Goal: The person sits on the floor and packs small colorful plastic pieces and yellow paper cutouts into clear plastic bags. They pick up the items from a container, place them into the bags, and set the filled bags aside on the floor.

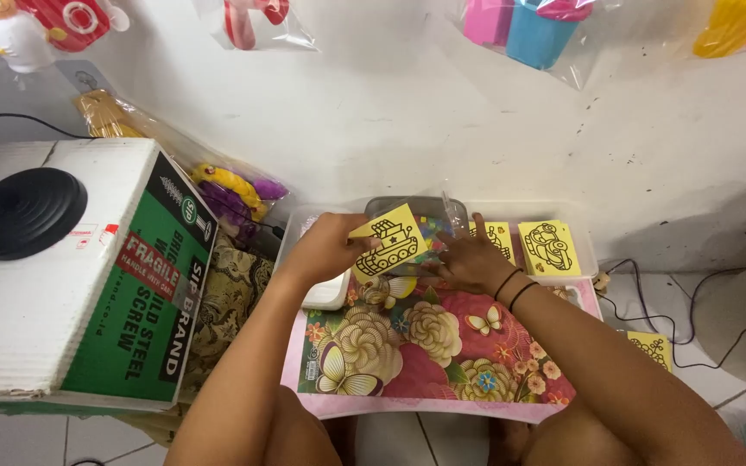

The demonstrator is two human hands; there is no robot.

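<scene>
My left hand holds a yellow card with a black line drawing of a tank, tilted above a flowered tray on my lap. My right hand reaches just past the card toward a clear plastic bag in a shallow clear bin; its fingers touch the bag's edge. Whether it grips anything is hidden. Two black bands circle my right wrist. Another yellow card with a car drawing lies in the bin.
A white and green cardboard box with a black round lamp base stands at left. Bagged toys hang on the white wall. A yellow card and black cables lie on the tiled floor at right.
</scene>
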